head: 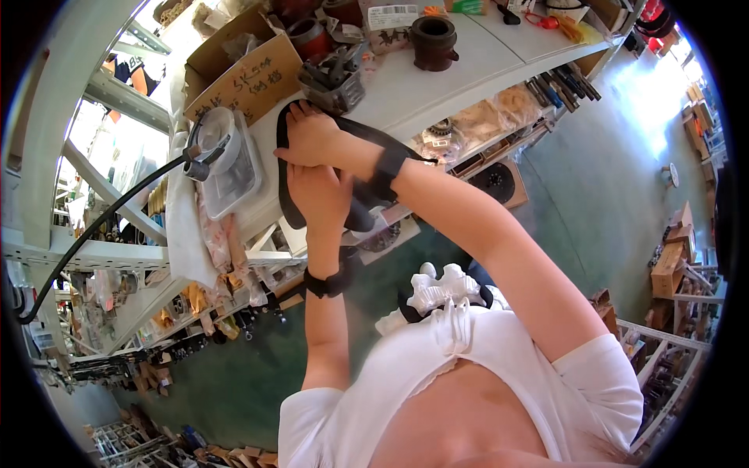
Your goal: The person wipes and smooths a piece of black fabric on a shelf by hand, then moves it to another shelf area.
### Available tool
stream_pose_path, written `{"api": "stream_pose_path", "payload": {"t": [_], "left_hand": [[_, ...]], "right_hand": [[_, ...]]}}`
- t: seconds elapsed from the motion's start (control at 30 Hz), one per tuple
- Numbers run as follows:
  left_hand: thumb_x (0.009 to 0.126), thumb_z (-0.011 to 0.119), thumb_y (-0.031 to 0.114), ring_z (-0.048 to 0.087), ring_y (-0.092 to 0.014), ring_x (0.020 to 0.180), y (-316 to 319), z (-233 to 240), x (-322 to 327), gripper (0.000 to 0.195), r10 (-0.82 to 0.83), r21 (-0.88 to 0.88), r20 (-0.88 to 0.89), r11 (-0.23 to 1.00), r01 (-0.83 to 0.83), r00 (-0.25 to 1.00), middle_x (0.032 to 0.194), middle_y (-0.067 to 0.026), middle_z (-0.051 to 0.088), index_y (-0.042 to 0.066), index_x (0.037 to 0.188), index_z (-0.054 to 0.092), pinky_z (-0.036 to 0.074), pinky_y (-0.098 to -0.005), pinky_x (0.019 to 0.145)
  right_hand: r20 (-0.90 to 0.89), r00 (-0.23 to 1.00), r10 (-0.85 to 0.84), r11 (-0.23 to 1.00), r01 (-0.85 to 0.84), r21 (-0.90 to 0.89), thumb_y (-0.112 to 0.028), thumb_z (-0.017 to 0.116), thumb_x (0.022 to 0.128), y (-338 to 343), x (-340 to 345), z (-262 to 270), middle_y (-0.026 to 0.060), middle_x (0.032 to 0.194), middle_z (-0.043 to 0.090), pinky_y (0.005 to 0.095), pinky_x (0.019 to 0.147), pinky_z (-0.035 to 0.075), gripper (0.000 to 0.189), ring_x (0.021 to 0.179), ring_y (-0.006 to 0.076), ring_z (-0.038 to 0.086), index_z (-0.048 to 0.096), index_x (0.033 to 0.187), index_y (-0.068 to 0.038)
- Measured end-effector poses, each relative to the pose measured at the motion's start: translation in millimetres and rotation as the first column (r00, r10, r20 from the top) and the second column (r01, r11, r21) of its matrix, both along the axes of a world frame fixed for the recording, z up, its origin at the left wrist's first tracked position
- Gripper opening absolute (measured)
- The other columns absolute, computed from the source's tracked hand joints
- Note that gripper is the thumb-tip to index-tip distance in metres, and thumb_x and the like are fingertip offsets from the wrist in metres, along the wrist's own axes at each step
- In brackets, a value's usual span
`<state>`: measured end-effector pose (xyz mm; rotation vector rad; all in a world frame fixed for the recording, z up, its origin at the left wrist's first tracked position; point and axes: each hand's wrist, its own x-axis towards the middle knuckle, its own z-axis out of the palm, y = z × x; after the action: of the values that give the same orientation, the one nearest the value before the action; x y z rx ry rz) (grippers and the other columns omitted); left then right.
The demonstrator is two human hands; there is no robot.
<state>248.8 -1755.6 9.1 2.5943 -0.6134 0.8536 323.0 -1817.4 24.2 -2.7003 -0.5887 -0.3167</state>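
Note:
A black, soft item point(374, 137), perhaps a cloth or a bag, lies at the front edge of the white shelf top point(404, 105); part of it hangs over the edge. On its left part my right hand point(310, 137) rests palm down, its fingers spread slightly. Just below, my left hand point(319, 196) lies back upward on the same item, its fingertips hidden under my right hand. Each wrist wears a black band. Close to the left of my hands sits a clear plastic container point(240, 184) with a round white tub point(216, 131).
Behind my hands stand a cardboard box point(251, 88) bearing writing and a clear plastic bin point(339, 93) of metal parts. A dark metal housing point(433, 44) stands farther right. From the left, a black cable point(111, 202) reaches over the container. Lower shelves hold bagged parts point(491, 120).

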Motion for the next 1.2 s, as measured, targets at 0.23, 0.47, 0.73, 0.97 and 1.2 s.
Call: {"api": "stream_pose_path", "payload": {"t": [0.23, 0.47, 0.73, 0.97, 1.2], "left_hand": [[0.076, 0.055, 0.016, 0.048, -0.026, 0.106, 4.5, -23.1, -11.4, 0.037, 0.017, 0.063, 0.145, 0.998, -0.026, 0.989, 0.113, -0.0136, 0.053, 0.000, 0.109, 0.051, 0.034, -0.0389, 0.093], [0.080, 0.051, 0.012, 0.047, -0.022, 0.111, -25.7, -39.1, -18.2, 0.031, -0.208, 0.003, 0.043, 0.978, 0.208, 0.977, 0.113, -0.0085, 0.054, 0.003, 0.109, 0.052, 0.034, -0.0387, 0.093], [0.082, 0.048, 0.018, 0.042, -0.017, 0.118, -46.3, -56.2, -20.9, 0.038, -0.160, 0.059, 0.051, 0.986, 0.157, 0.986, 0.125, -0.0023, 0.047, 0.010, 0.120, 0.047, 0.030, -0.0337, 0.096], [0.073, 0.060, 0.012, 0.044, -0.025, 0.114, -77.7, -33.5, -7.5, 0.050, -0.257, 0.142, 0.133, 0.961, 0.238, 0.957, 0.121, -0.0107, 0.048, 0.002, 0.119, 0.043, 0.034, -0.0377, 0.094], [0.067, 0.063, 0.007, 0.049, -0.030, 0.101, -114.0, -9.1, 18.9, 0.046, -0.247, 0.178, 0.076, 0.957, 0.230, 0.966, 0.112, -0.0148, 0.052, -0.003, 0.109, 0.047, 0.036, -0.0392, 0.091]], "right_hand": [[0.223, 0.973, -0.064, 0.961, 0.000, 0.277, -0.040, 0.051, 0.079, -28.7, -53.6, -23.1, 0.0216, 0.119, 0.048, 0.0372, 0.097, 0.032, 0.060, 0.115, 0.0341, 0.041, 0.048, 0.112, 0.010], [0.214, 0.953, -0.216, 0.908, 0.116, 0.402, -0.031, 0.057, 0.076, -77.0, -102.1, -14.5, 0.0144, 0.116, 0.051, 0.0375, 0.095, 0.035, 0.045, 0.114, 0.0310, 0.043, 0.050, 0.107, 0.001], [0.330, 0.927, -0.178, 0.932, 0.051, 0.360, -0.027, 0.060, 0.071, -90.9, -99.4, -26.0, 0.0153, 0.115, 0.048, 0.0412, 0.099, 0.030, 0.047, 0.114, 0.0319, 0.041, 0.047, 0.106, 0.002], [0.210, 0.942, -0.262, 0.904, 0.163, 0.396, -0.031, 0.060, 0.074, -127.1, -87.1, -17.9, 0.0149, 0.116, 0.049, 0.0370, 0.095, 0.036, 0.048, 0.114, 0.0297, 0.042, 0.049, 0.107, 0.002], [0.181, 0.943, -0.280, 0.938, 0.229, 0.259, -0.038, 0.050, 0.081, -160.5, -36.4, -21.1, 0.0153, 0.115, 0.053, 0.0344, 0.094, 0.037, 0.051, 0.112, 0.0288, 0.046, 0.051, 0.111, 0.004]]}}
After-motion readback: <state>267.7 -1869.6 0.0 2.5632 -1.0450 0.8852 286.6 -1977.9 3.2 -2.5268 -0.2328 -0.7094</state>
